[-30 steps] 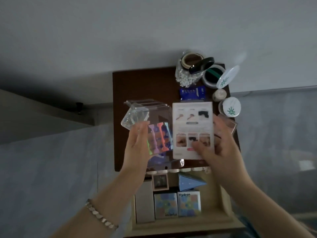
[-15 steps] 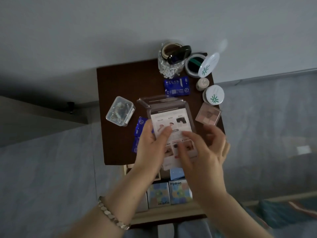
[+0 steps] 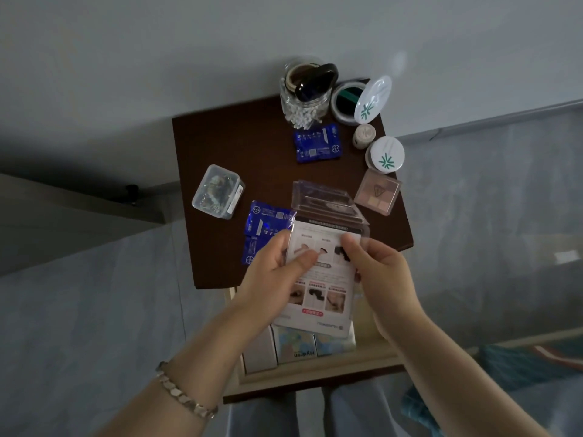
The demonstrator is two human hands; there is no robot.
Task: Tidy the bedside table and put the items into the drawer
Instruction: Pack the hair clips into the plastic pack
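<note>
- Left hand (image 3: 277,272): thumb on the printed face, fingers behind, gripping the clear packet (image 3: 321,279).
- Right hand (image 3: 378,272): pinching the same packet's right edge.
- Clear packet: held in the air above the open drawer (image 3: 315,372), overlapping the near edge of the bedside table (image 3: 227,146).
- Handling, as judged: square the printed card inside, then lower it flat beside the boxes (space looks tight).
- Writing: "Hydron" on one drawer box (image 3: 304,353), upside down; packet print unreadable.
</note>
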